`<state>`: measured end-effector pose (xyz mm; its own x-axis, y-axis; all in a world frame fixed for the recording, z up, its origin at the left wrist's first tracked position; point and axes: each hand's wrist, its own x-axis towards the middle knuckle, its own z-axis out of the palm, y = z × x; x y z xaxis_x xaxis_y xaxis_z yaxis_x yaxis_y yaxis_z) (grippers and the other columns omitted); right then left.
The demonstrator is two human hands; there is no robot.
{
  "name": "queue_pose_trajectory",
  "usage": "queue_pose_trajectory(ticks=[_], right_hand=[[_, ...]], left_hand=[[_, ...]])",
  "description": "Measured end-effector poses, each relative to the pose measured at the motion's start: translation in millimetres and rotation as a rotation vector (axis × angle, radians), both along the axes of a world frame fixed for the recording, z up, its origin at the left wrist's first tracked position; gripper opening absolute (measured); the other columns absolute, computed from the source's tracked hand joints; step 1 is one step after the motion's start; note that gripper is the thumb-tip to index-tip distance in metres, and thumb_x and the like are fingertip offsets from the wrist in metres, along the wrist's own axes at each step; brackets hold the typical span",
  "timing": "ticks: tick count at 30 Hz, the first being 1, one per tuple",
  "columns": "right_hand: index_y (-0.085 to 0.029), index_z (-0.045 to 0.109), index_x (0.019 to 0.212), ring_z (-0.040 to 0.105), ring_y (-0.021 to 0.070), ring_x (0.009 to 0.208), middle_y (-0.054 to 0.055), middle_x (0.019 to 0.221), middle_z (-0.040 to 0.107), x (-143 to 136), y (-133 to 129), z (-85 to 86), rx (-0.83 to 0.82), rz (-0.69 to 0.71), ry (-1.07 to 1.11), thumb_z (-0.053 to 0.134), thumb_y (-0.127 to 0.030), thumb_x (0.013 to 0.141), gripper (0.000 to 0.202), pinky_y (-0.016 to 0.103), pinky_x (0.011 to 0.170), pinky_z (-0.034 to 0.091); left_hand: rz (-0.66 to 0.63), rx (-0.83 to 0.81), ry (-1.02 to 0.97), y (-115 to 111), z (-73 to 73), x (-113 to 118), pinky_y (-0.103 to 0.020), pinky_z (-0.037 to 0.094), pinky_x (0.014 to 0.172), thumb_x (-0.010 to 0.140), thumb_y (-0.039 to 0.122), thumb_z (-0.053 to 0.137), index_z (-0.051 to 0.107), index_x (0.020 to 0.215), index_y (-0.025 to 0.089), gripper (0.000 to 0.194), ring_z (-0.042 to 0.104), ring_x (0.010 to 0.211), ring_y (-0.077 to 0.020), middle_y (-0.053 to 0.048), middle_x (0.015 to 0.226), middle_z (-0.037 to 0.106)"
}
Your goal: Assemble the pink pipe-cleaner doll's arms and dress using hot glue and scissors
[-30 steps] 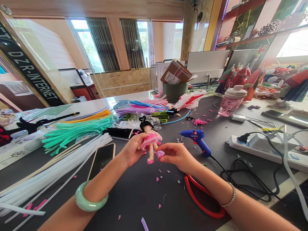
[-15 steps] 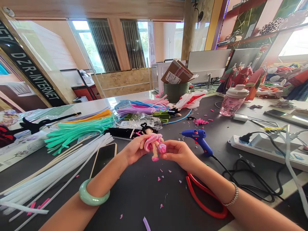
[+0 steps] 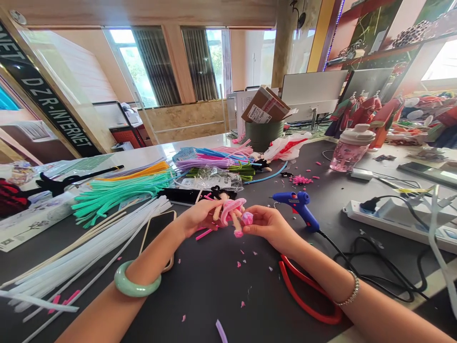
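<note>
A small doll (image 3: pixel 232 209) of fuzzy pipe cleaner, with black hair, a pink skirt and beige limbs, is held above the dark table. My left hand (image 3: pixel 200 216) is closed round its upper body from the left. My right hand (image 3: pixel 266 224) pinches the fluffy pink-and-lilac piece (image 3: pixel 247 218) at the end of one leg; whether that piece is fixed to the leg I cannot tell. The other leg hangs down and ends in a pink foot (image 3: pixel 238 234). Pink pipe cleaner pieces (image 3: pixel 204 234) lie below my left hand.
A blue glue gun (image 3: pixel 298 205) and red scissors-like handles (image 3: pixel 307 300) lie at the right, near a power strip (image 3: pixel 400 224). Bundles of white (image 3: pixel 93 257) and green pipe cleaners (image 3: pixel 117 195) spread leftward beside a phone (image 3: pixel 157 233). A pink bottle (image 3: pixel 352 150) stands behind.
The doll has tipped, its head now lower and partly behind my left hand. Pink pieces beneath that hand have come into view. My grips look the same.
</note>
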<state>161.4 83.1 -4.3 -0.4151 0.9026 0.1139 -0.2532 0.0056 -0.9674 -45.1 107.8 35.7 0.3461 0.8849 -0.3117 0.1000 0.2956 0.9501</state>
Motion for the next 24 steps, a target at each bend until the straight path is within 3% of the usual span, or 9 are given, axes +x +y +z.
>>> queue_pose_trajectory(ticks=[3,6,12,19,24], right_hand=[[-0.019,0.065,0.081,0.065,0.0159,0.07,-0.003,0.071,0.068,-0.3,0.6,-1.0,-0.008,-0.015,-0.033,0.083,-0.026,0.054,0.033,0.031,0.074,0.05],[-0.019,0.065,0.08,0.065,0.0156,0.07,-0.003,0.071,0.068,-1.2,0.1,-1.4,-0.01,-0.011,-0.071,0.083,-0.027,0.054,0.033,0.03,0.072,0.05],[-0.018,0.066,0.079,0.066,0.0199,0.074,0.001,0.075,0.07,-2.1,-2.8,-3.7,-0.014,0.01,-0.113,0.084,-0.031,0.054,0.033,0.034,0.073,0.051],[-0.02,0.067,0.089,0.065,0.0184,0.08,0.003,0.085,0.071,-1.9,-7.1,-0.1,-0.021,-0.027,0.031,0.082,-0.031,0.06,0.034,0.032,0.079,0.05],[-0.02,0.067,0.084,0.064,0.0199,0.074,0.005,0.078,0.068,2.5,-9.4,9.1,-0.052,0.004,0.144,0.075,-0.039,0.07,0.025,0.038,0.078,0.05]], left_hand=[[0.024,0.055,0.185,-1.3,16.7,-7.2,-0.038,0.053,0.075,0.089,0.034,0.054,0.057,0.111,0.015,0.029,0.062,0.088,-0.0192,-0.007,0.107,0.062],[0.1,0.181,0.308,-7.5,43.4,-16.7,-0.03,0.049,0.064,0.088,0.032,0.052,0.064,0.092,0.011,0.025,0.061,0.069,-0.015,-0.004,0.08,0.065],[0.242,0.478,0.452,-30.9,92.9,-43.0,-0.027,0.045,0.067,0.076,0.025,0.062,0.067,0.092,0.014,0.02,0.061,0.073,-0.0173,-0.003,0.072,0.066],[0.307,0.683,0.616,-53.3,115.7,-69.4,-0.026,0.041,0.068,0.073,0.028,0.065,0.068,0.091,0.016,0.021,0.06,0.072,-0.0168,-0.001,0.07,0.068],[0.293,0.742,0.859,-62.3,121.8,-69.6,-0.027,0.039,0.061,0.074,0.039,0.063,0.069,0.09,0.019,0.027,0.059,0.067,-0.0189,-0.001,0.068,0.068]])
